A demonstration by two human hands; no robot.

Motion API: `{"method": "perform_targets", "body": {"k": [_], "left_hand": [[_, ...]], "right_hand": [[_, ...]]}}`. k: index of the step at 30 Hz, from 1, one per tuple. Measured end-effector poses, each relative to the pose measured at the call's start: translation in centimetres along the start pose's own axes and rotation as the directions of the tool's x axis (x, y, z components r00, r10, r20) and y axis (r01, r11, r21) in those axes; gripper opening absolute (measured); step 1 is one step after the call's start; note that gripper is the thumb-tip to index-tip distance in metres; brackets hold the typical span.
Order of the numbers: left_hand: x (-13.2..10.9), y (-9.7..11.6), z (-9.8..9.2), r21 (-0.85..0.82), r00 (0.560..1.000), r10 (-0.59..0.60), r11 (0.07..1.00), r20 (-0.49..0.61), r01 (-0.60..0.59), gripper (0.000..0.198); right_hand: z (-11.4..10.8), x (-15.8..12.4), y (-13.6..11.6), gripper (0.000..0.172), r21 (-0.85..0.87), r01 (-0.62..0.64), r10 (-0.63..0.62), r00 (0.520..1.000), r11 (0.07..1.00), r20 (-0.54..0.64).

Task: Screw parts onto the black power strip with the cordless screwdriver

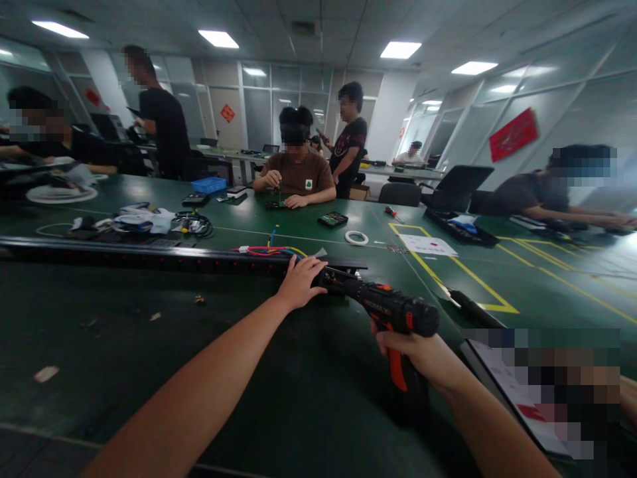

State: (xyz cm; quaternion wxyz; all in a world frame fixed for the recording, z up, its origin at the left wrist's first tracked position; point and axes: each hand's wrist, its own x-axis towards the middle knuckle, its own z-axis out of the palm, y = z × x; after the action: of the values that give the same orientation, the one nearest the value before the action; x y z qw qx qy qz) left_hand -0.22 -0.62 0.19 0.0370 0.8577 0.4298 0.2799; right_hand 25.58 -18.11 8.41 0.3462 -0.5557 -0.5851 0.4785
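Observation:
My right hand (pixel 398 342) is wrapped round the grip of a black and orange cordless drill (pixel 393 309). The drill lies level and points left, its nose at the right end of a long black metal rail (pixel 149 255). On that same end rests my left hand (pixel 302 282), fingers stretched out over the top and thumb apart. Red, blue and yellow wires (pixel 271 250) with a white connector come out of the rail just behind my left hand. What the drill's tip touches is too dark to make out.
Across the green table (pixel 223 352) a person (pixel 298 166) works on a circuit board. Nearer are a white tape ring (pixel 356 238), a black box (pixel 332 219), a paper sheet (pixel 428 244) and coiled cables (pixel 194 224). A soldering-iron-like black tool (pixel 475 309) lies right. Small brass parts (pixel 200 300) lie before the rail.

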Motion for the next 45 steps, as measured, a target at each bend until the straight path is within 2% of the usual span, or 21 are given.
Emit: {"method": "perform_targets", "body": {"k": [19,45], "left_hand": [[-0.03,0.01,-0.08,-0.01,1.0,0.003,1.0,0.004,-0.003,0.069],[0.07,-0.07,0.08,-0.003,1.0,0.002,1.0,0.01,-0.001,0.07]], "right_hand": [[0.14,-0.06,-0.19,0.02,0.002,0.019,-0.019,1.0,1.0,0.009],[0.18,-0.22,-0.49,0.027,0.03,-0.006,0.007,1.0,1.0,-0.019]]}}
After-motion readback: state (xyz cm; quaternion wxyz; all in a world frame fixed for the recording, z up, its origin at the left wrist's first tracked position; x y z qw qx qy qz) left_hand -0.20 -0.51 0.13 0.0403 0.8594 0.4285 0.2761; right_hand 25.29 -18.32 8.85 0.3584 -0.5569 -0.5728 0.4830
